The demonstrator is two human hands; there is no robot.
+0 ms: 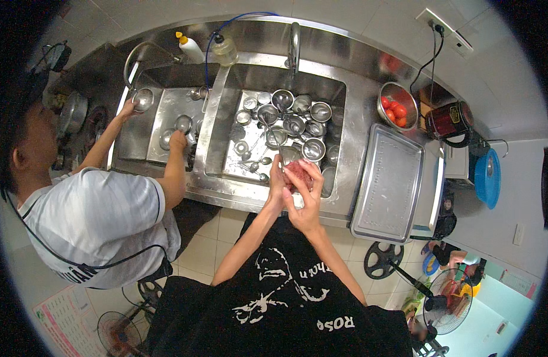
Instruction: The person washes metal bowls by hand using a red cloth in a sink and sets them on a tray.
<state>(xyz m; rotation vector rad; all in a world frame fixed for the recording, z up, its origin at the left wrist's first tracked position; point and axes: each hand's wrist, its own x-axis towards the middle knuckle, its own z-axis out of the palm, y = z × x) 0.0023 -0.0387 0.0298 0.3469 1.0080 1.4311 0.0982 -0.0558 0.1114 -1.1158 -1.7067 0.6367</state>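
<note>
Over the front of the right-hand sink basin, my right hand (306,196) holds a reddish mesh scrubber (298,176). My left hand (277,185) is pressed close beside it and grips a long, thin metal utensil (277,142), which slants up and away over the basin. The hands and scrubber hide its near end, and its far end is hard to pick out among the cups. Below, metal cups (294,125) stand crowded together in the basin (218,120). Several metal spoons (255,166) lie at the left of the basin floor.
A co-worker (100,209) at the left sink holds a metal bowl (143,100). The tap (294,49) rises behind my basin. On the right are a metal tray (388,183), a bowl of tomatoes (395,111) and an electric kettle (450,120). Bottles (225,51) stand behind the sinks.
</note>
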